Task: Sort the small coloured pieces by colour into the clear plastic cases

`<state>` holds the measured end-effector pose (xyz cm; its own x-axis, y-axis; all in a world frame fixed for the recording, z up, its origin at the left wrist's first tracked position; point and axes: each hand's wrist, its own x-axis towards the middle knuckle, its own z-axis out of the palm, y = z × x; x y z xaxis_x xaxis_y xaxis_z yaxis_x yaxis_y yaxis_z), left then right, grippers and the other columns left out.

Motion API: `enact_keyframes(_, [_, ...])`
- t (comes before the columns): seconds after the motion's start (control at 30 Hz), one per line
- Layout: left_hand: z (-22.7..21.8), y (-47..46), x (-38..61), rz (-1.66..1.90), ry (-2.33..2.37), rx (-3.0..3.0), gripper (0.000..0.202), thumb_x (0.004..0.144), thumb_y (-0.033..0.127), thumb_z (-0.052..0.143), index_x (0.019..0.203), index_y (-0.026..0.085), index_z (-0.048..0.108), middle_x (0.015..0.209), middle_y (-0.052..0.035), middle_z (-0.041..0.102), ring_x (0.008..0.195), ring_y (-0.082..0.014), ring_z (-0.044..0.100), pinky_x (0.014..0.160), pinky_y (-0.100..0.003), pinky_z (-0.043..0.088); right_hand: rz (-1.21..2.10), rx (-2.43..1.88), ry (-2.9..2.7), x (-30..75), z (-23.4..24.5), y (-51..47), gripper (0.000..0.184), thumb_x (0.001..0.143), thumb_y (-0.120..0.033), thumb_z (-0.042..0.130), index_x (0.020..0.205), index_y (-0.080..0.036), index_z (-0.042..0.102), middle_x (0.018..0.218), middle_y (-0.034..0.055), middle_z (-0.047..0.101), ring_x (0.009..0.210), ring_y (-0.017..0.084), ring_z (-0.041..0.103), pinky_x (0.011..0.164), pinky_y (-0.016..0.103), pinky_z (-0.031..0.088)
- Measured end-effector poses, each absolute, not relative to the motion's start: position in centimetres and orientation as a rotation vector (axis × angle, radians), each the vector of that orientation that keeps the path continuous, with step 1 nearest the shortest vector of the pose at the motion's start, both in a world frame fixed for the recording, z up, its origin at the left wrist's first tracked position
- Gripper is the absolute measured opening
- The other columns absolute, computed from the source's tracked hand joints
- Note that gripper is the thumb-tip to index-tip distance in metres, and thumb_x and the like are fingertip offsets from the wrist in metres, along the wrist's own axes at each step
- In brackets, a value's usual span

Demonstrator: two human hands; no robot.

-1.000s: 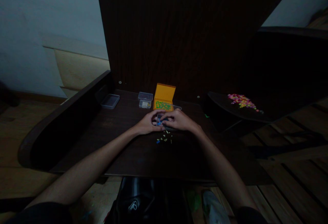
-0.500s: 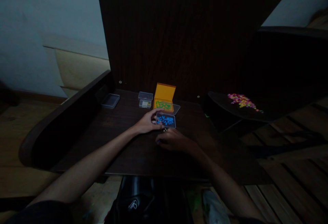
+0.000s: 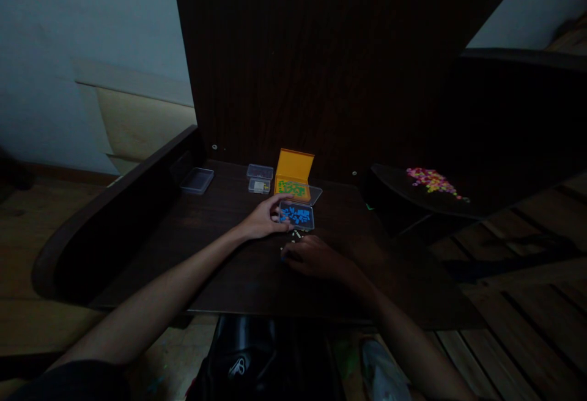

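My left hand (image 3: 266, 219) is closed around the left side of a clear plastic box (image 3: 313, 220), its thumb along the near edge. The box lies open and holds many small blue pieces (image 3: 300, 215). My right hand (image 3: 312, 255) is low over the dark wooden surface, just nearer to me than the box, with its fingers curled together. A speck of blue shows by its fingertips, too small and dim to name. Small white pieces (image 3: 297, 235) lie scattered between that hand and the box. Behind the box, an open yellow case (image 3: 295, 164) contains green pieces.
A small clear box (image 3: 259, 186) with its lid up stands left of the yellow case. Farther left lies another clear container (image 3: 197, 181). Colourful beads (image 3: 433, 181) are heaped on a dark ledge at the right. A raised wooden armrest (image 3: 114, 211) bounds the left.
My right hand has shifted slightly right and toward me, showing more of the white pieces. My left hand and the box of blue pieces stay in place.
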<state>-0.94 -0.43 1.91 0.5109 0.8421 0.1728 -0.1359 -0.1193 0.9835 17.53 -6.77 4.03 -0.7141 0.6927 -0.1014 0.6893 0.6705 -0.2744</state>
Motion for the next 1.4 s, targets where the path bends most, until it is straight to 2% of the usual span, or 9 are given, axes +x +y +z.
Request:
enact_keyframes(0.13, [1.8,-0.3,-1.0,0.943,0.621,1.464,0.075,0.063,0.021,0.079,0.130,0.018,0.044,0.128,-0.0140,0.051,0.094,-0.0168,0.062,0.085,-0.037,0.053,0.555,-1.038,-2.710,18.2,5.5,-6.4,0.016,0.087,-0.026,0.056,0.097,-0.021,0.068,0.076,0.0007,0.064,0.071,0.012,0.055,0.068,0.023,0.037])
enact_keyframes(0.2, [1.7,-0.3,-1.0,0.953,0.607,1.483,0.074,0.064,0.020,0.078,0.130,0.018,0.044,0.128,-0.0139,0.050,0.098,-0.0180,0.060,0.085,-0.037,0.053,0.600,-1.023,-2.610,18.6,6.6,-5.8,0.018,0.087,-0.028,0.057,0.096,-0.018,0.068,0.060,-0.0035,0.055,0.055,0.008,0.048,0.058,0.020,0.034])
enact_keyframes(0.27, [1.7,-0.3,-1.0,0.955,0.602,1.496,0.074,0.064,0.019,0.077,0.129,0.017,0.044,0.127,-0.0137,0.052,0.099,-0.0184,0.060,0.085,-0.037,0.053,0.586,-1.070,-2.527,18.9,7.5,-4.9,0.019,0.087,-0.029,0.057,0.096,-0.016,0.068,0.053,-0.0061,0.047,0.048,0.007,0.041,0.053,0.019,0.031])
enact_keyframes(0.37, [1.7,-0.4,-0.9,0.970,0.592,1.496,0.072,0.063,0.018,0.077,0.128,0.017,0.045,0.124,-0.0128,0.054,0.102,-0.0202,0.058,0.085,-0.038,0.053,0.503,-1.172,-2.487,19.0,8.0,-3.6,0.018,0.085,-0.026,0.059,0.096,-0.015,0.068,0.054,-0.0062,0.046,0.049,0.007,0.040,0.052,0.019,0.029])
enact_keyframes(0.47, [1.8,-0.6,-0.7,0.989,0.573,1.491,0.070,0.062,0.017,0.077,0.126,0.018,0.047,0.123,-0.0121,0.054,0.104,-0.0210,0.058,0.086,-0.040,0.053,0.432,-1.230,-2.536,18.6,7.9,-2.5,0.015,0.083,-0.022,0.060,0.093,-0.015,0.068,0.058,-0.0041,0.052,0.053,0.008,0.044,0.056,0.020,0.030])
enact_keyframes(0.57, [1.8,-0.6,-0.6,0.969,0.556,1.471,0.072,0.061,0.015,0.077,0.126,0.018,0.047,0.120,-0.0115,0.055,0.099,-0.0190,0.060,0.085,-0.040,0.053,0.397,-1.248,-2.576,18.1,7.6,-1.9,0.015,0.083,-0.021,0.060,0.093,-0.016,0.070,0.064,-0.0014,0.057,0.057,0.009,0.048,0.058,0.020,0.030])
enact_keyframes(0.77, [1.7,-0.6,-0.6,0.971,0.543,1.463,0.072,0.060,0.015,0.079,0.125,0.018,0.049,0.121,-0.0118,0.055,0.100,-0.0202,0.060,0.084,-0.039,0.054,0.425,-1.282,-2.628,17.6,7.8,-1.3,0.015,0.082,-0.020,0.060,0.088,-0.016,0.073,0.073,0.0033,0.067,0.062,0.012,0.054,0.059,0.022,0.032])
enact_keyframes(1.0, [1.7,-0.6,-0.5,0.959,0.570,1.434,0.073,0.059,0.014,0.079,0.125,0.019,0.048,0.118,-0.0105,0.055,0.092,-0.0166,0.061,0.085,-0.041,0.054,0.394,-1.258,-2.653,17.7,7.7,-1.1,0.018,0.083,-0.019,0.059,0.091,-0.018,0.074,0.072,0.0031,0.068,0.061,0.012,0.055,0.059,0.023,0.033])
enact_keyframes(1.4, [1.4,-0.5,-0.6,0.961,0.596,1.448,0.071,0.060,0.016,0.079,0.124,0.019,0.048,0.119,-0.0100,0.055,0.093,-0.0167,0.060,0.084,-0.039,0.053,0.444,-1.152,-2.539,18.0,7.3,-0.9,0.018,0.083,-0.023,0.059,0.087,-0.016,0.076,0.068,0.0024,0.067,0.057,0.010,0.051,0.056,0.021,0.032])
